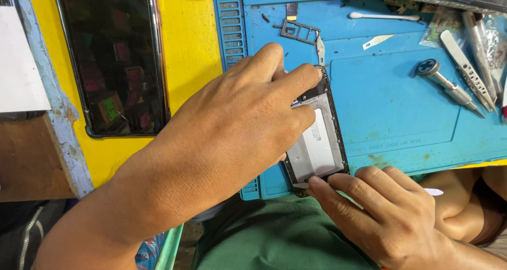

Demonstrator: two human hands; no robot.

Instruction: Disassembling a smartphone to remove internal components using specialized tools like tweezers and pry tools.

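We saw the opened phone lying face down on the blue mat, grey inner plate exposed, a thin white pry tool at its lower edge.

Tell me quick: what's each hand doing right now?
Left hand: closed on the opened phone, gripping its edges.
Right hand: closed on a thin white pry tool at the phone's bottom edge.

Matt blue rubbery mat, scuffed and stained; glossy black glass on the phone upper left; shiny metal screwdriver and tweezers; dull grey phone frame.
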